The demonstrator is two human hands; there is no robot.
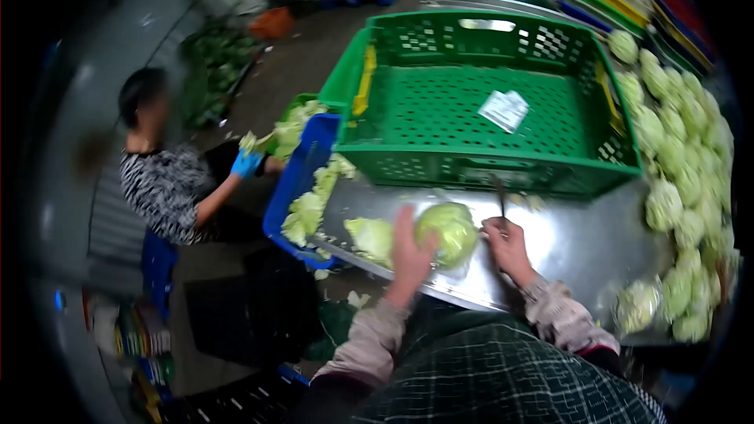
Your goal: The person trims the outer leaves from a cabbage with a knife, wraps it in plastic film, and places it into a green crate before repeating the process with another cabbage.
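Note:
A pale green cabbage [448, 234] rests on the metal table in front of me. My left hand [411, 255] is at its left side, fingers stretched out and slightly blurred, the thumb close to or touching the cabbage. To the right of the cabbage, my right hand [509, 247] is closed around a knife [500, 195], its dark blade pointing away from me. A loose cabbage leaf [369, 237] lies left of my left hand.
Beyond the cabbage stands a green crate [487, 159] with a white label [504, 111] inside. Many cabbages [671, 133] are heaped at right. A blue bin [276, 216] at left holds leaves. A person [169, 173] wearing blue gloves handles leaves beside it.

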